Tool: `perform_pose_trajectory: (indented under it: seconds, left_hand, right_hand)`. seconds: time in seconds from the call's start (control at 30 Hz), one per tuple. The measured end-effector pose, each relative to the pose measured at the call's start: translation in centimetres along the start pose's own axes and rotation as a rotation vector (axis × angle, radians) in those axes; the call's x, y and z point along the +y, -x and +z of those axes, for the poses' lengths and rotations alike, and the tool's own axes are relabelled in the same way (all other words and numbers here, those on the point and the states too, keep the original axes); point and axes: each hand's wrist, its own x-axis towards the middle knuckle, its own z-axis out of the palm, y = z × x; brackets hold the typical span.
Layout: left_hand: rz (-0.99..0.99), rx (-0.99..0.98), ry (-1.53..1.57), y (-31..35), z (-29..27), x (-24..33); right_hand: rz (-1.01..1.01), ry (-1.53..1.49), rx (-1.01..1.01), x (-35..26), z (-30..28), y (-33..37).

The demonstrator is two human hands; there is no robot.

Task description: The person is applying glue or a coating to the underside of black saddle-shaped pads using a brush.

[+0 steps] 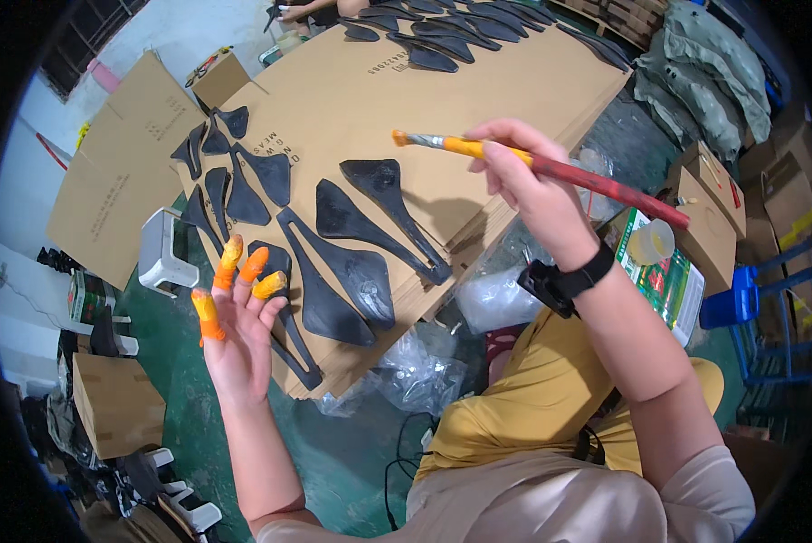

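One brush (596, 185) we are pinching forward on its handle, probably for control, in our right hand (525, 181), empty left hand (243, 339) hovering wide-fingered near black pieces (329, 303).

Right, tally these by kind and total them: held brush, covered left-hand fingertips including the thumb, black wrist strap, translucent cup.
Brush, in the right hand: 1
Covered fingertips on the left hand, thumb included: 4
Black wrist strap: 1
Translucent cup: 1
Total: 7
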Motion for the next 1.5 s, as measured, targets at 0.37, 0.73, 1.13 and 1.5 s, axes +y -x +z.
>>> perform_pose_trajectory:
  seconds: [0.37, 0.73, 1.13, 1.5]
  left_hand:
    - [-0.069, -0.168, 0.393, 1.3, 6.1, -2.5]
    - [-0.307, -0.43, 0.705, 0.6, 16.2, -6.8]
    - [-0.6, -0.864, 0.682, 2.8, 34.7, -14.7]
    - [-0.352, -1.081, 0.218, 11.8, 45.2, -24.7]
  right_hand:
    - [-0.004, -0.055, 0.08, -0.5, -2.4, 5.5]
    - [-0.134, -0.099, 0.229, -4.3, -8.0, 8.8]
    - [-0.596, -0.005, 0.454, -10.4, -17.3, 15.1]
    - [-0.533, 0.332, 0.72, -8.1, -24.8, 21.2]
